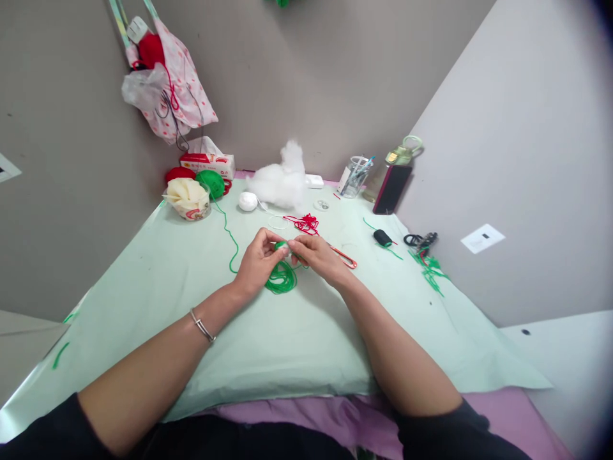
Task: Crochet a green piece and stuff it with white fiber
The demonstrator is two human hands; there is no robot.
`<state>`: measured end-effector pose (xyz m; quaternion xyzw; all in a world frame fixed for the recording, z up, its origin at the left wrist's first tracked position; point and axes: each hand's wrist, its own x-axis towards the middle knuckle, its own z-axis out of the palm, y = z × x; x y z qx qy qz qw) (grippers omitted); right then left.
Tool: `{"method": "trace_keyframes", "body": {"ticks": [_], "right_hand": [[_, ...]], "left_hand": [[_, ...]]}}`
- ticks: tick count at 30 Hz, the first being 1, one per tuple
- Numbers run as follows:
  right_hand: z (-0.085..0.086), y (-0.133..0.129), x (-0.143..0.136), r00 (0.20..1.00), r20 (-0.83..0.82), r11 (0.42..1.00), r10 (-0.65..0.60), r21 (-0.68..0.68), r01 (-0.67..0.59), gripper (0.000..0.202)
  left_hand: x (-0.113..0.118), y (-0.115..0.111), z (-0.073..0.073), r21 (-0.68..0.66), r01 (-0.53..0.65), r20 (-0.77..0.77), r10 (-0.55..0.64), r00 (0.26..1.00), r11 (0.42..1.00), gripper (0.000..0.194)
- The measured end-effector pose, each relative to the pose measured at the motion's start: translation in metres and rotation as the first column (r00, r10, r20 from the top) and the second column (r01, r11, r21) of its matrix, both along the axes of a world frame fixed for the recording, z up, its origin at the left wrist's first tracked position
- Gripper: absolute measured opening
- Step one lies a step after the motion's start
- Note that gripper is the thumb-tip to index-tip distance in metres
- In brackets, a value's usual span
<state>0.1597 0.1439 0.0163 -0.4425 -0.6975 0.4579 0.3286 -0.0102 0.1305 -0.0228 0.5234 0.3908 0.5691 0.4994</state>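
Note:
A small green and white yarn piece (281, 245) is pinched between the thumb and fingers of my left hand (258, 260). My right hand (317, 257) meets it from the other side, fingertips closed at its edge; what they grip is hidden. Just below both hands, a loose coil of green yarn (281, 279) lies on the table cover. From it a strand runs left and up to a green yarn ball (211, 183). Beside my right hand lies an orange-red tool (347, 259) with a looped end, partly covered by the hand. Red yarn (306, 223) lies tangled behind.
White stuffing (280, 182) and a white yarn ball (248, 202) sit at the back. Left are a tub (189, 203) and a tissue box (213, 165). Right stand a cup of pens (354, 179), a phone (393, 189), a black thread spool (382, 238) and green scraps (433, 273).

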Motion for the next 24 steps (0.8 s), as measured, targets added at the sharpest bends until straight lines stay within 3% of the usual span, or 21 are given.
{"method": "trace_keyframes", "body": {"ticks": [7, 16, 24], "right_hand": [[0.000, 0.000, 0.004, 0.990, 0.110, 0.995, 0.091, 0.019, -0.093, 0.047], [-0.004, 0.006, 0.002, 0.983, 0.154, 0.977, -0.095, 0.205, 0.063, 0.028], [0.002, -0.012, -0.009, 0.965, 0.257, 0.950, -0.055, 0.311, -0.029, 0.016]], "left_hand": [[-0.001, 0.001, -0.003, -0.034, 0.019, -0.035, -0.021, 0.999, 0.999, 0.027], [-0.007, 0.001, 0.006, -0.122, 0.133, 0.030, -0.130, 0.991, 0.984, 0.041], [-0.010, 0.010, 0.003, -0.145, 0.062, 0.089, -0.049, 0.995, 0.988, 0.036]]}}
